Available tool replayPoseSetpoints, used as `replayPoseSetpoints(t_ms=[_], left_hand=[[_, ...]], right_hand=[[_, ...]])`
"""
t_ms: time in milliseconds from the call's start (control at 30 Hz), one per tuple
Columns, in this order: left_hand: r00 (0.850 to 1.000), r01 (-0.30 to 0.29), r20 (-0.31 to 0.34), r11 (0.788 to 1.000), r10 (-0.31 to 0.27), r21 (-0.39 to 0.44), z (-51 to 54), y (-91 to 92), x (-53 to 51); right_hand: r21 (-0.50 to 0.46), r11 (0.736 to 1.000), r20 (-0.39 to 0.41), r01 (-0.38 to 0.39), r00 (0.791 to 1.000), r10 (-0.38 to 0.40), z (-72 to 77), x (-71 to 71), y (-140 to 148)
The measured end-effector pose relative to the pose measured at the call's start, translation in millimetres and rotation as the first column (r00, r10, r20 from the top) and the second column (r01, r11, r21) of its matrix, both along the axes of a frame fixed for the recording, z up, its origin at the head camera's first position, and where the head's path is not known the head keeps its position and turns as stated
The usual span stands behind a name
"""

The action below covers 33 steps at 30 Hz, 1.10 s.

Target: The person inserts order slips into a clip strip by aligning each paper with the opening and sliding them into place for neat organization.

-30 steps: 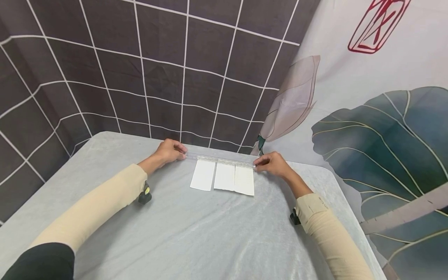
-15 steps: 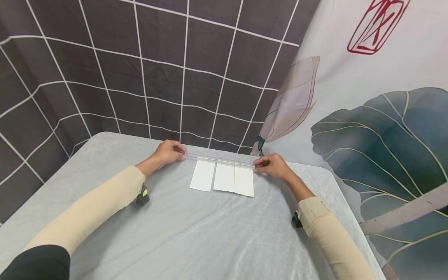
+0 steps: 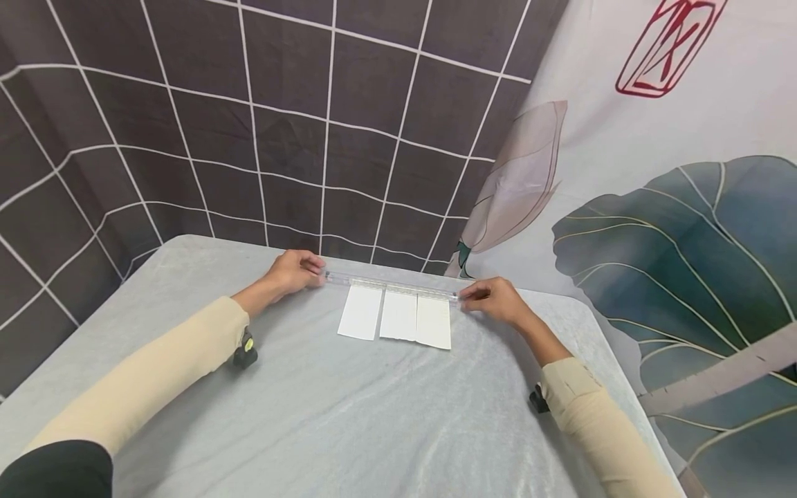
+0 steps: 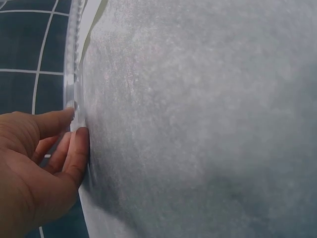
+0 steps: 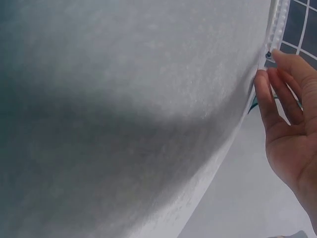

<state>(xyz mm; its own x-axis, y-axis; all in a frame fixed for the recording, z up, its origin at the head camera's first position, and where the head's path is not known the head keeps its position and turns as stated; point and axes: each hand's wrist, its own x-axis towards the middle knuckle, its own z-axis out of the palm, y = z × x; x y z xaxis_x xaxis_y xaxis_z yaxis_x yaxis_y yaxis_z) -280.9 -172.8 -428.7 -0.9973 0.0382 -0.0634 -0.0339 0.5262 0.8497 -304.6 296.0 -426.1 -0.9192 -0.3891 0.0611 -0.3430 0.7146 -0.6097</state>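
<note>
A long, narrow, clear plastic strip (image 3: 398,286) lies across the top edges of three white paper pieces (image 3: 398,315) on the cloth-covered table. My left hand (image 3: 292,272) is at the strip's left end, its thumb and fingers slightly parted. In the left wrist view, that thumb tip is right beside the clear strip (image 4: 73,59); contact cannot be told. At the other end is my right hand (image 3: 496,299), fingers loosely bent. From the right wrist, the strip's end (image 5: 270,52) with a small dark spot shows beside the thumb, and the fingertips stand apart from it.
Pale grey cloth covers the table (image 3: 349,415), whose far edge runs just behind the strip. Behind it hangs a dark curtain (image 3: 286,138) with white grid lines. A printed leaf-pattern curtain (image 3: 623,152) hangs on the right.
Both hands have let go of the strip's ends and moved slightly outward, left hand to the left, right hand to the right. The strip and papers look unmoved.
</note>
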Motion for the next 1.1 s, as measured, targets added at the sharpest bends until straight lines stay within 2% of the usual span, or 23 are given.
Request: replayPoseSetpoints(t_ms=[433, 633, 867, 1100], left_hand=[[0.999, 0.035, 0.019, 0.998, -0.034, -0.052, 3.2, -0.2, 6.9], [0.999, 0.047, -0.003, 0.996, -0.047, -0.077, 7.5, -3.6, 15.0], [0.997, 0.061, -0.033, 0.99, -0.066, -0.128, 7.3, -10.1, 19.3], [0.994, 0.073, -0.067, 0.983, -0.086, -0.17, 7.4, -19.7, 28.4]], right_hand=[[-0.004, 1.0, -0.02, 0.018, 1.0, -0.018, 1.3, 10.9, 12], [0.011, 1.0, -0.035, 0.027, 0.999, -0.027, -0.3, 16.3, 16], [0.004, 0.996, -0.043, 0.084, 0.996, -0.083, 3.9, 25.7, 18], [0.013, 0.992, -0.05, 0.128, 0.991, -0.127, 7.3, 33.9, 22]])
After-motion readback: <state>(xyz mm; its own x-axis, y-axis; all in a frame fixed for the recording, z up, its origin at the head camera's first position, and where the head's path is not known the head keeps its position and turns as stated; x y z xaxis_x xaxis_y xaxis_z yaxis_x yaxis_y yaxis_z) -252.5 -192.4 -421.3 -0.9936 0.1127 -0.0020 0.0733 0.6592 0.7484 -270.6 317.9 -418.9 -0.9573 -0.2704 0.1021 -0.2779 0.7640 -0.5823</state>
